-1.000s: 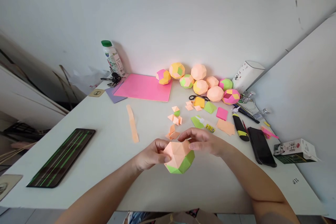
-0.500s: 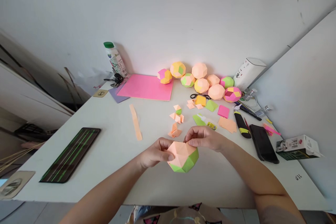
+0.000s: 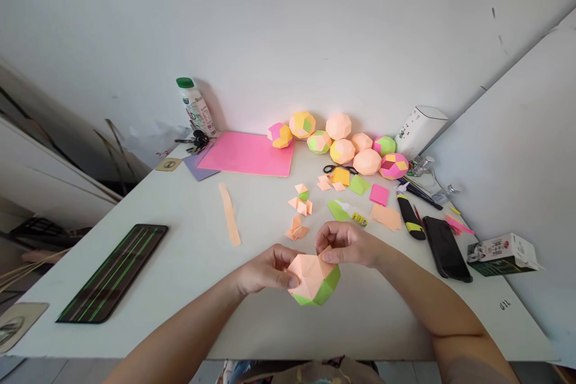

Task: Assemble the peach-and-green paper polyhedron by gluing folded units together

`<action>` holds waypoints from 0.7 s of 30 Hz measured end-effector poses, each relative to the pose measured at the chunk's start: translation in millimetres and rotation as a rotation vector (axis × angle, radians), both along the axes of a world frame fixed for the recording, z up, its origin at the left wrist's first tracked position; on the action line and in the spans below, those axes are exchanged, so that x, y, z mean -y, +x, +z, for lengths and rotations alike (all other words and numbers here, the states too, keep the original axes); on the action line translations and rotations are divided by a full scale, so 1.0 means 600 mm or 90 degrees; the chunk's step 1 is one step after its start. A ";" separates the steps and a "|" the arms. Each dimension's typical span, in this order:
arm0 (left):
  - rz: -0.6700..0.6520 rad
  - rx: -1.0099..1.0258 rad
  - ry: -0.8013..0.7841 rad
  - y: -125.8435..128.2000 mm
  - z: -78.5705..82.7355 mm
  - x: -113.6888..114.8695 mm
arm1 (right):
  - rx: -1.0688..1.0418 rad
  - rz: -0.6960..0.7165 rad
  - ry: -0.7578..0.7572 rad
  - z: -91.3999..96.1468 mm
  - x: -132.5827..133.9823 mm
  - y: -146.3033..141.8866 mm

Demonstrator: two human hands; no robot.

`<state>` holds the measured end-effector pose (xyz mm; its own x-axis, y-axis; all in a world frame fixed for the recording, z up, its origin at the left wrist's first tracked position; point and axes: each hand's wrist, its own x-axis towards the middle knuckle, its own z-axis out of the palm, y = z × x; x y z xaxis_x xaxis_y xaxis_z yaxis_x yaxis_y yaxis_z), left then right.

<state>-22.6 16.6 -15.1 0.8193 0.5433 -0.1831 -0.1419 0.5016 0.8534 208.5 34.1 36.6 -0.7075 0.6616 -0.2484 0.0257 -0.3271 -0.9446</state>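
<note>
A faceted paper ball (image 3: 310,281), peach on top with green panels below, is held above the front of the table. My left hand (image 3: 270,270) grips its left side, thumb across a peach face. At the ball's upper right, my right hand (image 3: 344,245) pinches a peach paper flap (image 3: 327,254) between thumb and fingertips; the flap stands up from the ball's edge. Whether it is joined to the ball I cannot tell. Just beyond the hands lie small folded peach paper pieces (image 3: 297,228) and a glue tube (image 3: 353,213) on green paper.
Several finished paper balls (image 3: 338,127) line the wall. Black scissors (image 3: 339,169), coloured paper squares (image 3: 379,194), a cutter knife (image 3: 410,216) and a phone (image 3: 446,249) lie to the right. A pink sheet (image 3: 249,154), a peach strip (image 3: 230,216) and a dark striped tray (image 3: 112,274) are leftward.
The peach flap at my right fingertips now stands more upright from the ball. Both hands keep their hold, and the whole view has shifted slightly.
</note>
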 end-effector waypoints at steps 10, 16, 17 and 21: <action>0.094 -0.062 -0.012 0.015 0.004 0.007 | 0.083 0.017 0.116 -0.006 0.007 -0.002; 0.093 -0.064 -0.047 0.020 0.006 0.010 | 0.118 0.037 0.121 -0.008 0.009 -0.009; 0.091 -0.062 -0.051 0.020 0.007 0.010 | 0.121 0.038 0.118 -0.008 0.009 -0.009; 0.083 -0.057 -0.062 0.020 0.010 0.012 | 0.121 0.041 0.110 -0.007 0.009 -0.012</action>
